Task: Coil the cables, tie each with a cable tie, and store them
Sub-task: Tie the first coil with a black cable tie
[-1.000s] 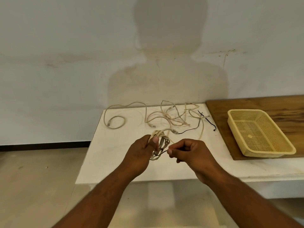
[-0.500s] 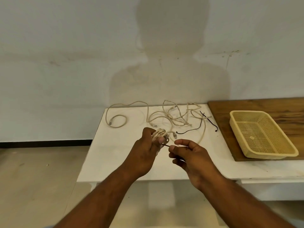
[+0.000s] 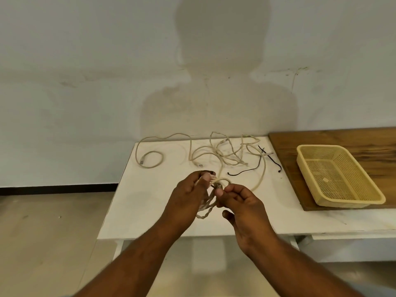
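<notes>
Left hand: your left hand [image 3: 188, 194] grips a beige coil [image 3: 222, 180] above the near part of the white surface [image 3: 150, 211], fingers curled round the loops.
Right hand: your right hand [image 3: 244, 204] pinches what seems to be a dark cable tie [image 3: 215, 185] at the coil; it is too small to be sure.
Loose items: tangled cables [image 3: 225, 153] and two spare ties [image 3: 244, 171] lie further back. The basket [image 3: 351, 202] holds no cables and sits on a wooden board [image 3: 321, 138] to your right.
Risk: if your left grip loosens, the loops will likely spring apart. A strand seems to run back to the tangle and may snag.
Writing: none readable; the pale patch in the basket is too small to read.
</notes>
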